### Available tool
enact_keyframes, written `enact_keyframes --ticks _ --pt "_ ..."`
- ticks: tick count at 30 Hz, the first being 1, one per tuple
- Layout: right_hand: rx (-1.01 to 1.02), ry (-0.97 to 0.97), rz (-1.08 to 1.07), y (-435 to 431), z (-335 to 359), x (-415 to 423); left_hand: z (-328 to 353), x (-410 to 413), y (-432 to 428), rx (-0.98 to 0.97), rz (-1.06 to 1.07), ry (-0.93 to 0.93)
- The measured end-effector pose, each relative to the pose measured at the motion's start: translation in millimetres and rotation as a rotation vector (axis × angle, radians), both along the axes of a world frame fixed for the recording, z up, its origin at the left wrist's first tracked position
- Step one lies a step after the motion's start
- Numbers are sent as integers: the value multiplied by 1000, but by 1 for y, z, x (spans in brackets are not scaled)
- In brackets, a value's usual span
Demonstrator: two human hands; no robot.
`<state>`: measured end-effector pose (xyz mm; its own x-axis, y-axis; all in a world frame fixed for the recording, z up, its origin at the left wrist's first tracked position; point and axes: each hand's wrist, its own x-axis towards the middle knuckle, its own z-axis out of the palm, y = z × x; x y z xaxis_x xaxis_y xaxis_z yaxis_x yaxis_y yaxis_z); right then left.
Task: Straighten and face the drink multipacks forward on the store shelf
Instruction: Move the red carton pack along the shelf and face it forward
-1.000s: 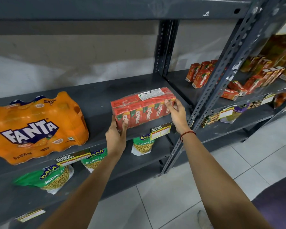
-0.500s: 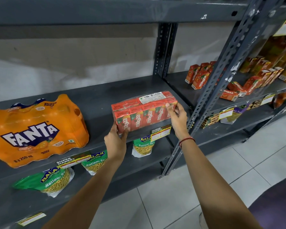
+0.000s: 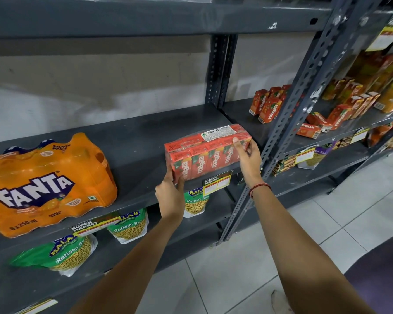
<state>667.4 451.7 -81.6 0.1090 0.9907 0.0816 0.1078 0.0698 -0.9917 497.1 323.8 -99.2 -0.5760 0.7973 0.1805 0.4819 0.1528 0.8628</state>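
Note:
A shrink-wrapped red Maaza juice-carton multipack [image 3: 204, 152] sits at the front of the grey middle shelf [image 3: 141, 141], its labelled long side facing me. My left hand [image 3: 170, 196] grips its lower left corner. My right hand [image 3: 247, 159] clasps its right end, thumb on the front face. An orange Fanta bottle multipack [image 3: 45, 184] lies at the left of the same shelf, logo forward and tilted slightly.
Green Balaji Ratlami Sev packets [image 3: 127, 225] hang from the shelf below. Loose Maaza cartons [image 3: 268, 107] stand on the neighbouring bay to the right, behind a perforated grey upright [image 3: 281, 137]. A price tag [image 3: 217, 183] sticks to the shelf edge. Tiled floor lies below right.
Both hands have stayed on the Maaza multipack. The pack looks turned a little, squarer to the shelf edge, though the camera has also moved.

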Motion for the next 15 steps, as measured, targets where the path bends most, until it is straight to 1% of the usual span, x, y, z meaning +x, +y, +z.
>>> enact_keyframes --ticks 4,9,10,12,13,15 --pt "4 10 -4 1 -1 0 4 2 -1 -5 37 14" --pt "-9 -42 -19 -3 3 -1 4 -4 -2 -1 -7 -4" --pt "-11 -55 -46 -7 5 -3 5 -7 -3 2 -37 -25" --pt "17 -94 -167 -18 5 -9 8 -14 -9 -1 -112 -51" --pt "59 -118 -236 -26 5 -15 8 -19 -14 0 -132 -54" --pt "197 -172 -325 -49 7 -33 7 -31 -29 23 -103 -97"
